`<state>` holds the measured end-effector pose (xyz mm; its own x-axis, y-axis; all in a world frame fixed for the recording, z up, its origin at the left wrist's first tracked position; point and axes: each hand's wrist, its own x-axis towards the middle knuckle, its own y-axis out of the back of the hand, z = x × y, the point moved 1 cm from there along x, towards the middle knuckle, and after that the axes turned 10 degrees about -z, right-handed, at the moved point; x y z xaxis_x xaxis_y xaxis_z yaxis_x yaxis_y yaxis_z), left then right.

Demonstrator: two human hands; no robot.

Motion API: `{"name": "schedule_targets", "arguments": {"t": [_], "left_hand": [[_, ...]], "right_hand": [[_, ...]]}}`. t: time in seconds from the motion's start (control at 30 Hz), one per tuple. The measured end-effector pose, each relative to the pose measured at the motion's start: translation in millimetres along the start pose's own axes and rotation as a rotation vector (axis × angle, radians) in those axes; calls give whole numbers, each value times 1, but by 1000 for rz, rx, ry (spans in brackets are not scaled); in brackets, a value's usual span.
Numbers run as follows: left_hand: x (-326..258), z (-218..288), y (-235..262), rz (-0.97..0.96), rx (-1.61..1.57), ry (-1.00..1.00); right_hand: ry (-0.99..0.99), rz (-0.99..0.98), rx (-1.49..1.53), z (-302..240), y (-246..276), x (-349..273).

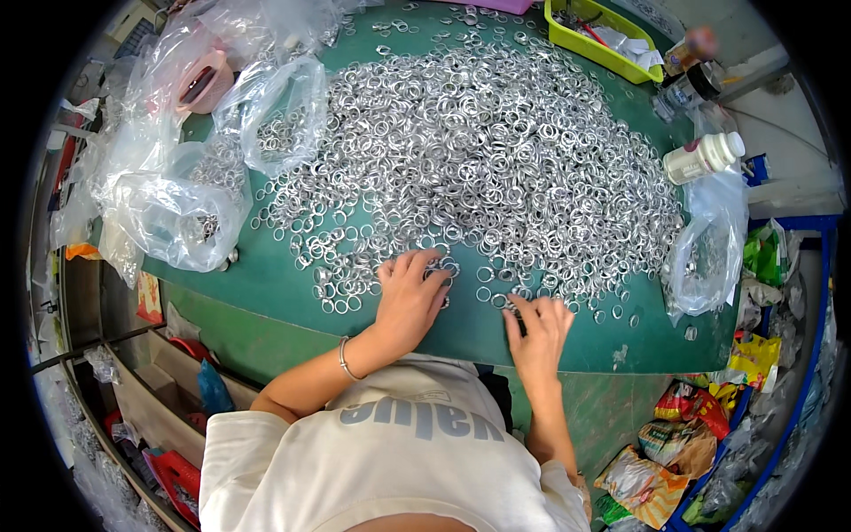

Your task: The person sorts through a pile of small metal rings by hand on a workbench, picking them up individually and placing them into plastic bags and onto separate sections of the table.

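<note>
A broad heap of silver metal rings (pixel 479 124) covers much of the green table (pixel 275 288). My left hand (pixel 408 301) lies over the heap's near edge, its fingers bent and apart, touching several loose rings. To its right, my right hand (pixel 539 335) is at the tabletop, with thumb and index finger close together around a ring (pixel 509 303). The other fingers of that hand are curled. Between the two hands, a few rings (pixel 483 293) lie singly on the table. Under my left fingers, some rings are partly hidden.
Clear plastic bags (pixel 173 213) with rings stand at left, beside a pink basket (pixel 206 82). A yellow-green tray (pixel 603 40) is at the far right. A white bottle (pixel 705 158) and another plastic bag (pixel 706 253) lie along the right edge. Colourful packets (pixel 651 483) fill a blue-framed rack below.
</note>
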<state>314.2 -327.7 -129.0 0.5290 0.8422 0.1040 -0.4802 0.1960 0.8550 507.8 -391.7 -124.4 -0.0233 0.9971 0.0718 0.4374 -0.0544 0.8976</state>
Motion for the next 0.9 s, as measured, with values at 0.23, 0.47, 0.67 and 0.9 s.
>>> {"name": "schedule_targets", "arguments": {"t": [0.23,0.47,0.67,0.9], "left_hand": [[4,18,-17,-107,-103,-126],[11,20,-25,-87,-143,-154],[5,13,-13,-233,-1040,90],[7,0,-16,-276,-1570,397]], "right_hand": [[-113,100,-58,0,9,-3],[-34,8,-70,-7,0,0],[-107,108,31,7,11,10],[8,-7,-10,-2,-3,18]]}}
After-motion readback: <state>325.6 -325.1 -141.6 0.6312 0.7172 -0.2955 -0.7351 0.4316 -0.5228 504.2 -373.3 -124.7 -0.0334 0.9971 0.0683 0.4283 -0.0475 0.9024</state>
